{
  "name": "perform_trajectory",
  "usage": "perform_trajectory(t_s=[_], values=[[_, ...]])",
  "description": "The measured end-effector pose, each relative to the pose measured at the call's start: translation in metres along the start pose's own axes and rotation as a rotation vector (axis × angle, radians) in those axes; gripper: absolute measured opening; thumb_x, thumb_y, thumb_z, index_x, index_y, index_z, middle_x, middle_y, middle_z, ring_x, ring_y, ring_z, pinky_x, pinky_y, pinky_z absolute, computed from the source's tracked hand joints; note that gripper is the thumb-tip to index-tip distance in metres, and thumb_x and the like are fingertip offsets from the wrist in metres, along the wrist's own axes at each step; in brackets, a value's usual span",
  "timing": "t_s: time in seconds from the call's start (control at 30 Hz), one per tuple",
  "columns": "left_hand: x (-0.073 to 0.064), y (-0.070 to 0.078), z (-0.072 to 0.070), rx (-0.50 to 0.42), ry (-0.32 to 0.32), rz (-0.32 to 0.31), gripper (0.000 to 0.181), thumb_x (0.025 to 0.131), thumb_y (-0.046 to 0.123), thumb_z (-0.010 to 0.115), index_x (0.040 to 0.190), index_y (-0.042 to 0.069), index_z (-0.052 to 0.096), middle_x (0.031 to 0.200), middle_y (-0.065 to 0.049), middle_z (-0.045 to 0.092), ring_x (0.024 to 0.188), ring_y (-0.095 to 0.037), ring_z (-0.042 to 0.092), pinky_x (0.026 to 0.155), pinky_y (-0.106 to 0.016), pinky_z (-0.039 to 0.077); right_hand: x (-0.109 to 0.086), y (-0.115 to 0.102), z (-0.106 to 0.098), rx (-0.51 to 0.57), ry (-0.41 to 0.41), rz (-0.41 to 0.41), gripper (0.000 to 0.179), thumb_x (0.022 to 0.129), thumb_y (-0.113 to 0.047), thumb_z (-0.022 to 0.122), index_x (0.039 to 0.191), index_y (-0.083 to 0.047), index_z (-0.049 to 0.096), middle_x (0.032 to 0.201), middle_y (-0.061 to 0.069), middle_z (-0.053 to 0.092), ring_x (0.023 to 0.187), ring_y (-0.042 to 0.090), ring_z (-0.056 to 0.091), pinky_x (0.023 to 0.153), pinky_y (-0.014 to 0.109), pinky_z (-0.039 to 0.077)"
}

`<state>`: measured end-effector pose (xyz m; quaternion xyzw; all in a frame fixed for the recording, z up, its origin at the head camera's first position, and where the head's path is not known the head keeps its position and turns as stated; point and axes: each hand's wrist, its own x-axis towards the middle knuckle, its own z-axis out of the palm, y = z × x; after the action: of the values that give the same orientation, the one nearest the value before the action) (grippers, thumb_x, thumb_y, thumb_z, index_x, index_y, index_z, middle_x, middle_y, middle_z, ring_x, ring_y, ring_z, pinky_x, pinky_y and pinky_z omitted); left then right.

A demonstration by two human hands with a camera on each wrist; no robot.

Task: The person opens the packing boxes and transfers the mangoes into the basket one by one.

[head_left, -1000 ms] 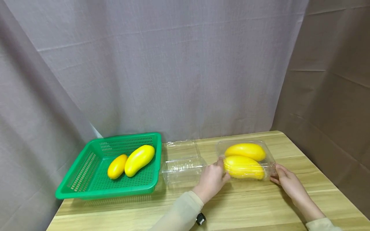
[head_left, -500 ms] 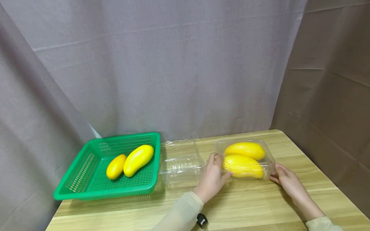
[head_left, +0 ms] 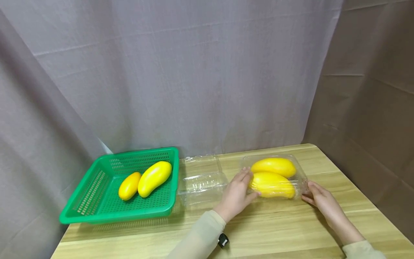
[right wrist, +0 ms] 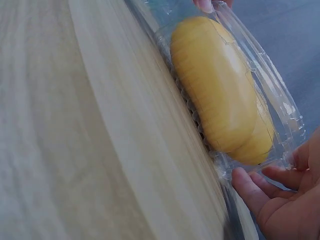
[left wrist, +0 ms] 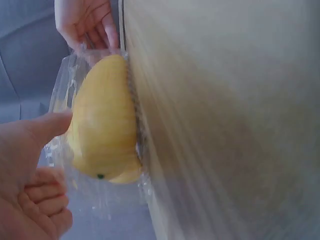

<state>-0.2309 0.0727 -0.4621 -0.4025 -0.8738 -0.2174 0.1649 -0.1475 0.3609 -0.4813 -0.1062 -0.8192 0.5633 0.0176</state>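
The clear container (head_left: 247,163), holding two yellow fruits (head_left: 273,185), rests on the worktop (head_left: 275,230) between the left hand (head_left: 237,194), fingers extended at its side, and the right hand (head_left: 324,205), fingers pinching its edge.

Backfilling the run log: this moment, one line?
left hand: at clear box, left end; right hand: at right end; clear box: two fruits; basket: two more fruits

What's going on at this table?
A person is handling a clear plastic box with two yellow fruits inside; its lid covers them, though I can't tell if it's latched. The left grip touches one end, the right grip pinches the other. Another box lies open beside a green basket holding two more fruits.
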Motion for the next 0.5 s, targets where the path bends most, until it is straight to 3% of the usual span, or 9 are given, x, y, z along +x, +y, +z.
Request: perform_trajectory(t_s=[0.27, 0.5], values=[[0.005, -0.001, -0.010, 0.329, 0.018, 0.225, 0.060, 0.090, 0.059, 0.067, 0.118, 0.006, 0.071, 0.132, -0.011, 0.065, 0.122, -0.022, 0.063, 0.098, -0.025, 0.049, 0.002, -0.002, -0.001, 0.040, 0.009, 0.015, 0.070, 0.111, -0.036, 0.018, 0.150, 0.021, 0.008, 0.149, 0.046, 0.021, 0.087, -0.019, 0.049, 0.086, 0.018, 0.054], [0.002, 0.003, -0.013, 0.539, 0.051, 0.335, 0.053, 0.092, 0.060, 0.063, 0.106, 0.010, 0.075, 0.116, -0.005, 0.072, 0.112, -0.019, 0.068, 0.084, -0.023, 0.056, 0.000, -0.003, -0.002, 0.011, -0.007, 0.001, 0.069, 0.112, -0.034, 0.020, 0.148, 0.023, 0.009, 0.147, 0.047, 0.023, 0.087, -0.018, 0.050, 0.085, 0.016, 0.053]])
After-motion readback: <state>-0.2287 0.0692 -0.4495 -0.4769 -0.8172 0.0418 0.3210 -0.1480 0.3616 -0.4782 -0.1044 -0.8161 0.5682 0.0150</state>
